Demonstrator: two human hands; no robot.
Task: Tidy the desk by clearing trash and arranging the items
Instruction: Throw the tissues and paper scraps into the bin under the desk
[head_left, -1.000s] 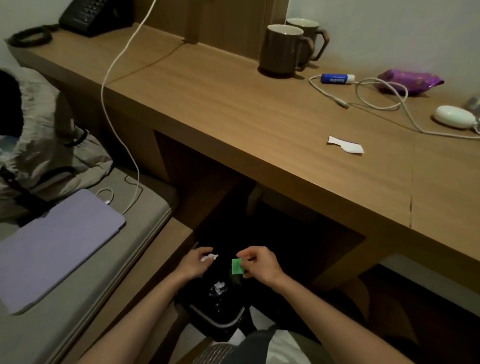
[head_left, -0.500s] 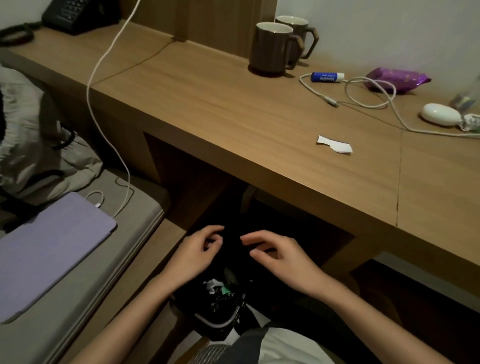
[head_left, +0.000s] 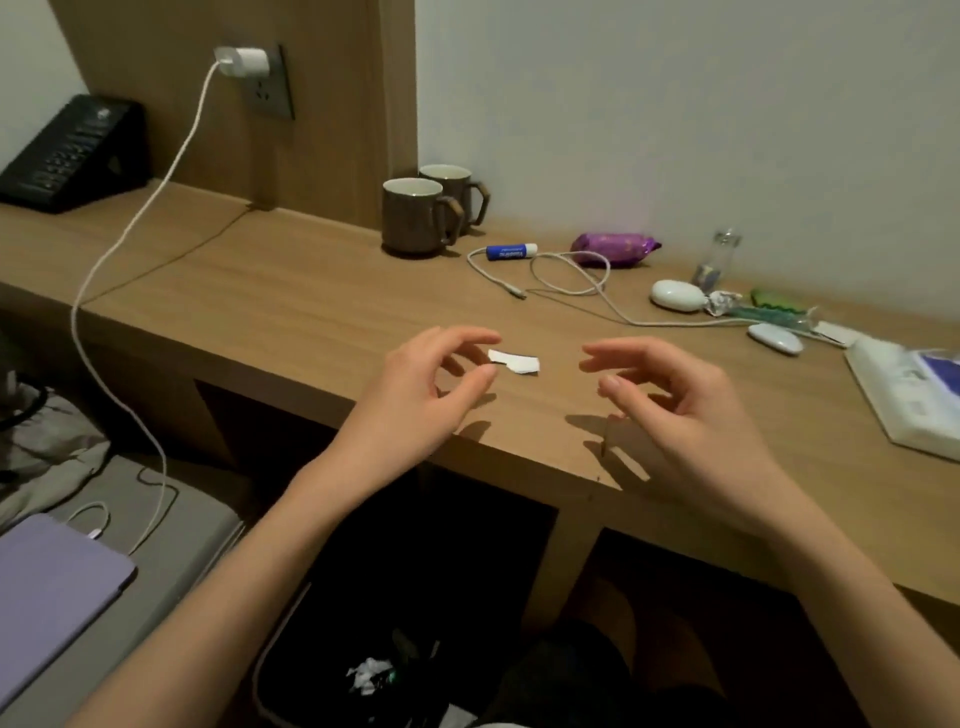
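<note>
You're sitting in what looks like a hotel guest room.
A long built-in wooden desk (head_left: 291, 312) runs along the white wall in front of you. A black desk telephone (head_left: 67, 156) sits at its far left, and two matching brown mugs (head_left: 415, 215) stand side by side. A white charger (head_left: 244, 61) is plugged into a wall socket (head_left: 267, 85) in the wood panel, and a black waste bin (head_left: 291, 670) sits underneath.

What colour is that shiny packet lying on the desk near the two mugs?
The packet is purple; the head view shows it best.
</note>
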